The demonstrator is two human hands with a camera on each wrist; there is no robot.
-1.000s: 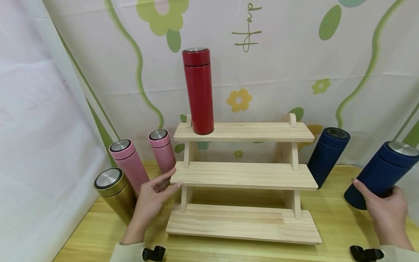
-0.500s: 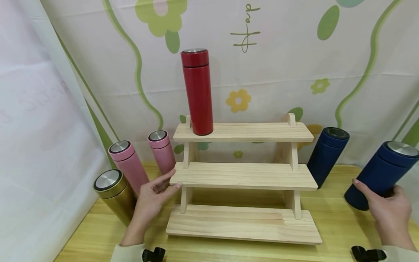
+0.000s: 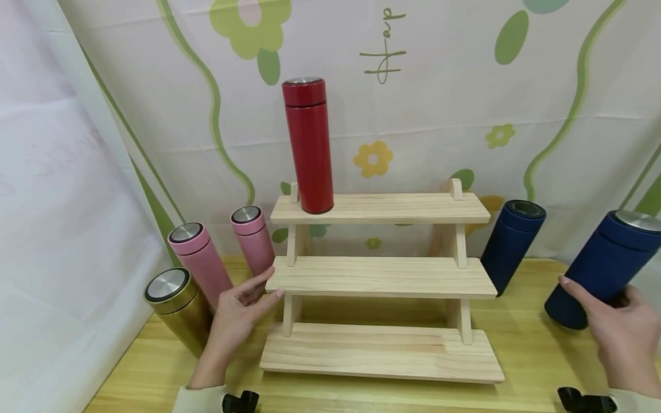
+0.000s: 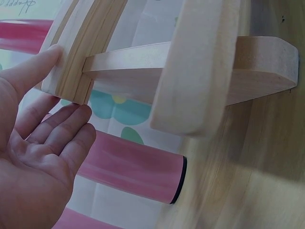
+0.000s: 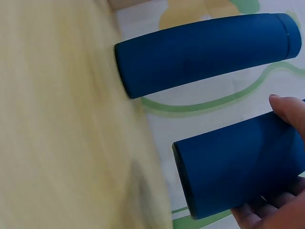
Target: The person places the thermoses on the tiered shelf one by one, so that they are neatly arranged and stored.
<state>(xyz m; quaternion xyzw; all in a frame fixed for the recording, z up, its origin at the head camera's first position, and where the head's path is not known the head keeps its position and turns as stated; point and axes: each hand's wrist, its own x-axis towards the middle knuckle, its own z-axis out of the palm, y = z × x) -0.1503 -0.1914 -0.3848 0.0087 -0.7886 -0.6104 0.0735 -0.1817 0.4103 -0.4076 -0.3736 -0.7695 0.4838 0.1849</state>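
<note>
My right hand (image 3: 627,330) grips a navy blue thermos flask (image 3: 601,267) with a silver lid at the far right. In the right wrist view its base hangs just off the table, above a shadow. A second navy flask (image 5: 205,52) stands between it and the stand. At the left end of the three-tier wooden display stand (image 3: 382,278), my left hand (image 3: 234,315) pinches the middle shelf's corner between thumb and index finger. The left wrist view has the other fingers (image 4: 71,126) loosely bent below the board. A tall red flask (image 3: 310,146) stands on the top shelf's left end.
Two pink flasks (image 3: 201,264) and a gold flask (image 3: 181,310) stand left of the stand, close to my left forearm. A printed cloth (image 3: 413,115) hangs behind the wooden table (image 3: 310,398).
My right hand has raised the navy flask slightly and moved it a little to the right. My left hand stays at the stand, and the view has shifted slightly.
</note>
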